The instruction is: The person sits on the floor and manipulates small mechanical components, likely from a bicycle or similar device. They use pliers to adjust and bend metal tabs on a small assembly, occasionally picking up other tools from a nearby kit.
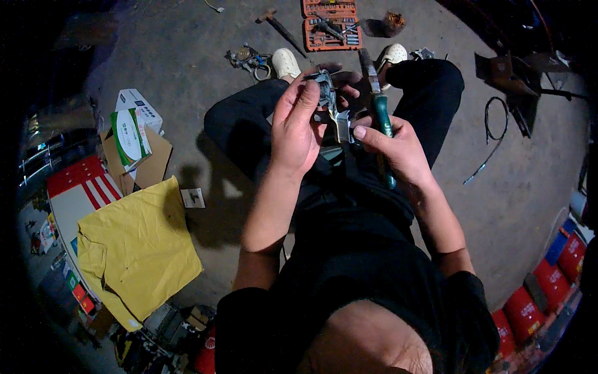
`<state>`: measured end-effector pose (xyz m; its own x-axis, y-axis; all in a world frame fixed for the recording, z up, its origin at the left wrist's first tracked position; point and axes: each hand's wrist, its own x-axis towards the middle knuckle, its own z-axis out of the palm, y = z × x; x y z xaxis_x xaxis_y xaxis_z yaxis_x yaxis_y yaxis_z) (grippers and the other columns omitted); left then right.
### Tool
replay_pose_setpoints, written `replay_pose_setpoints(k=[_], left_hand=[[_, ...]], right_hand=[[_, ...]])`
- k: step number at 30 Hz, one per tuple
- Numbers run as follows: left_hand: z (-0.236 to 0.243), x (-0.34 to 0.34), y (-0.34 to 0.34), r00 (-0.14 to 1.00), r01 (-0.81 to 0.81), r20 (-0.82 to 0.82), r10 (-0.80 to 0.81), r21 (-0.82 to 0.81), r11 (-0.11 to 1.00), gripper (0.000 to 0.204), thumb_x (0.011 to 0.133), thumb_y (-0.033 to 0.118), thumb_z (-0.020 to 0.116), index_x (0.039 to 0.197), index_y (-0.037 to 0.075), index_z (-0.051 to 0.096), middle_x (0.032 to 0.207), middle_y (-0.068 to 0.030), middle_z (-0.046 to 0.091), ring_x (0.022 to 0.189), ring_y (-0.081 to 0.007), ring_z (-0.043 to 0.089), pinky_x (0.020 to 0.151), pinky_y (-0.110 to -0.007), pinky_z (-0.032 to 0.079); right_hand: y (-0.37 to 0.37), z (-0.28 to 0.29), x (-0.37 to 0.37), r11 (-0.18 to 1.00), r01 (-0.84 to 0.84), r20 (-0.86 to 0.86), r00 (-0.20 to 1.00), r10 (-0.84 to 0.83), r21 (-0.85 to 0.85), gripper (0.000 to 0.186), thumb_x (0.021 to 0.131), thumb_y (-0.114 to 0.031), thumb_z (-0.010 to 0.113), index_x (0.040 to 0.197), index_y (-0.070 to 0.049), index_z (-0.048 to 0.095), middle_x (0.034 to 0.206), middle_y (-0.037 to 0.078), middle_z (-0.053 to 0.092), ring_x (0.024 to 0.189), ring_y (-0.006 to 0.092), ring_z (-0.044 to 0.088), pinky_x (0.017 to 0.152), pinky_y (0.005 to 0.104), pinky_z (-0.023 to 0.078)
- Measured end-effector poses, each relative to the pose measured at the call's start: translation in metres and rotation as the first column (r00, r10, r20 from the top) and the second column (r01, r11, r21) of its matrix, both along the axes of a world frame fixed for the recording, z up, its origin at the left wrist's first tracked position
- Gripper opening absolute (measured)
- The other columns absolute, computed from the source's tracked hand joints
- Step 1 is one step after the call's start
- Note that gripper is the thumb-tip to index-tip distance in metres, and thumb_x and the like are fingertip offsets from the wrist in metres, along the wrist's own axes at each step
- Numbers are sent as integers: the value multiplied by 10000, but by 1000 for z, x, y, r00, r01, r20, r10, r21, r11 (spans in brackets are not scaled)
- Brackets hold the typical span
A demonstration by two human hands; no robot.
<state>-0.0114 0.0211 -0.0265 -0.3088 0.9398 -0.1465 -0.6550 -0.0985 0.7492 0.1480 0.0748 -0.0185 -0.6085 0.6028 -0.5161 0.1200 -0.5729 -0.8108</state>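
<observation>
My left hand (pixel 298 118) is closed around a grey metal part (pixel 325 90), held up in front of my lap. The part has a rounded housing at its upper end and a flat, bright bracket-like piece (pixel 343 126) at its lower end. My right hand (pixel 402 146) grips green-handled pliers (pixel 380 112), their long metal head pointing away from me. The right thumb lies close to the bracket-like piece; whether it touches is hard to tell. Fingers of both hands hide some of the part and the handles.
Beyond my feet lie a hammer (pixel 280 30), an orange socket set case (pixel 333 42) and loose metal parts (pixel 248 59). To the left are a yellow cloth (pixel 143 249) and boxes (pixel 138 107). A black cable (pixel 489 140) and red drums (pixel 522 311) are on the right.
</observation>
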Motion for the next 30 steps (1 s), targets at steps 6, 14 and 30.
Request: replay_pose_setpoints(k=[6, 14, 30], left_hand=[[-2, -2, -6, 999, -1, 48, 2, -13, 1000, 333, 963, 247, 461, 1198, 15, 505, 1115, -173, 593, 908, -222, 600, 806, -326, 489], [7, 8, -10, 989, -86, 118, 89, -32, 996, 278, 938, 179, 526, 1157, 9, 521, 988, -90, 579, 875, -168, 564, 809, -294, 466], [27, 24, -10, 989, -97, -121, 80, -142, 985, 276, 960, 290, 485, 1065, 42, 545, 842, -12, 581, 426, -30, 409, 342, -171, 265]], right_hand=[[-1, 12, -1, 994, 34, 16, 999, -35, 104, 259, 787, -209, 731, 897, 14, 656, 762, 16, 625, 722, 77, 568, 696, 230, 456], [0, 6, -14, 930, 165, -38, 986, -162, 328, 304, 750, -204, 766, 882, 37, 638, 861, 32, 582, 760, 96, 551, 703, 248, 459], [0, 13, -14, 861, 161, -46, 986, -158, 482, 232, 767, -168, 748, 849, 17, 634, 820, 31, 578, 776, 111, 536, 713, 247, 432]])
